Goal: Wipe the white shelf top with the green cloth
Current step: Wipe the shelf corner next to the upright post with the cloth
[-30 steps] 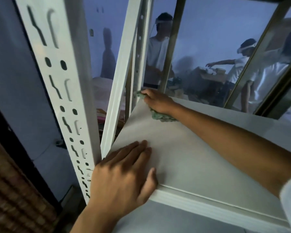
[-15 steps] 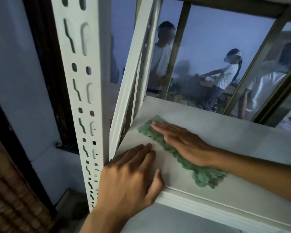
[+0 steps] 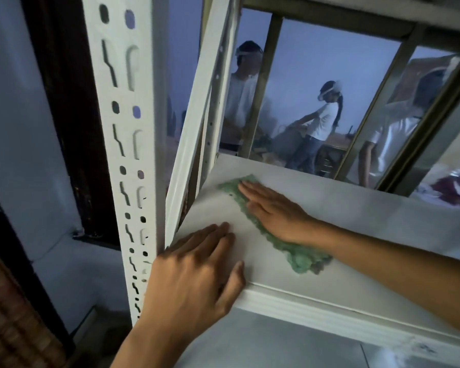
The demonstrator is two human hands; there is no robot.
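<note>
Left hand (image 3: 194, 277) nearest, fingers together, flat on front corner of white shelf top (image 3: 356, 219), bracing. Beyond, right hand (image 3: 274, 211) flat, fingers slightly spread, pressing green cloth (image 3: 300, 254). Wiping underway; next stroke likely needs steady downward pressure toward unwiped right side. Cloth fuzzy, stretched into long strip.

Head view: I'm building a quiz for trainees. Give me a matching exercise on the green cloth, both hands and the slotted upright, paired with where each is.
Things:
1. green cloth
2. left hand
3. right hand
4. slotted upright

Places:
A. flat on the cloth
B. standing left of the shelf top
C. spread on the shelf top
D. resting on the shelf's front left corner

Pairs: 1-C, 2-D, 3-A, 4-B
</note>
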